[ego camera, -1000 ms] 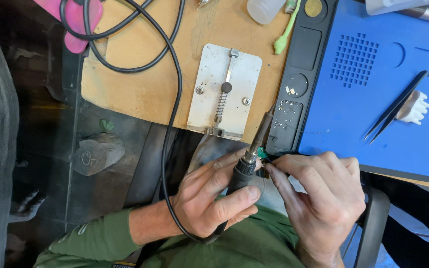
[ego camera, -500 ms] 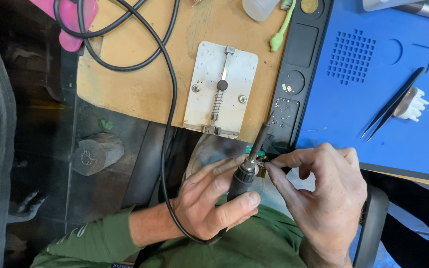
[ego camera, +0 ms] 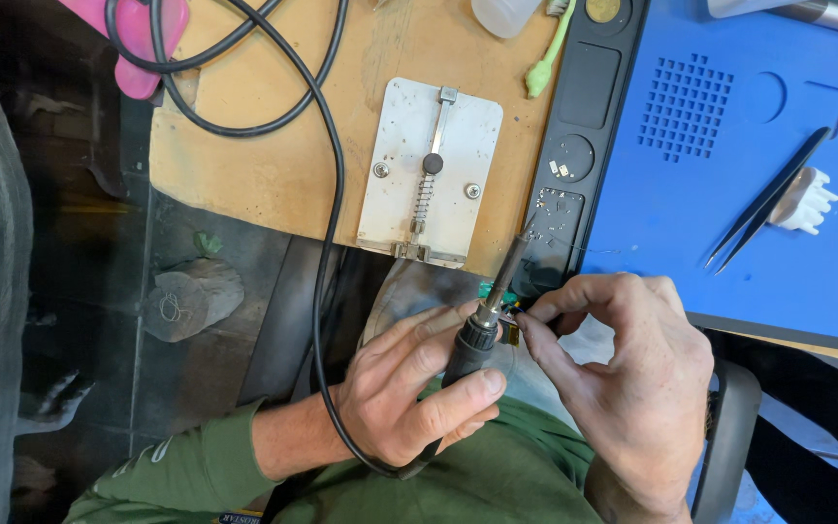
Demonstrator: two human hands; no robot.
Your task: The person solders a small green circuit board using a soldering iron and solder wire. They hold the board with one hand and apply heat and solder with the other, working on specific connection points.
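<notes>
Two hands are kept close together just below the metal board-holder plate [ego camera: 431, 173]. A soldering iron [ego camera: 485, 320] is gripped in the closed left hand [ego camera: 409, 388], with its tip aimed up toward the plate's lower edge. A small green part [ego camera: 486, 289], mostly hidden, is pinched between thumb and fingertips of the right hand [ego camera: 632, 388], touching the iron's shaft. Those fingertips could be burned by the hot shaft beside them. The black cord [ego camera: 327, 243], looped left of the plate, could be snagged and the iron jerked.

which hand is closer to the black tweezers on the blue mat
Right. The right hand lies just below-left of the tweezers; the left hand, gripping the soldering iron, sits farther left.
</notes>
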